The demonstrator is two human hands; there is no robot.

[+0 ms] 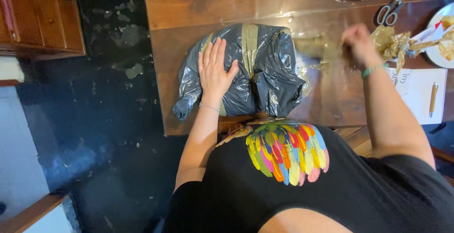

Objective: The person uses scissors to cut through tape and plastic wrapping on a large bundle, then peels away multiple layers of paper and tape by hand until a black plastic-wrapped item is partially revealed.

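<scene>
Pressing flat, left hand (215,70) lies open-palmed on the black plastic-wrapped parcel (246,70) at the worktop (198,1) near edge, steadying it | right hand (357,41) blurred, seemingly pinching brown tape (317,48) stretched from parcel | scissors (392,6) beyond.

Even, moderately bright indoor light falls from above, leaving pale glare streaks on the glossy wooden table (198,1) and soft sheen on the black plastic bundle (265,67). The right hand (358,44) is smeared by motion blur, while the left hand (213,70) stays sharp. The dark floor (109,119) at left sits dim and slightly soft.
</scene>
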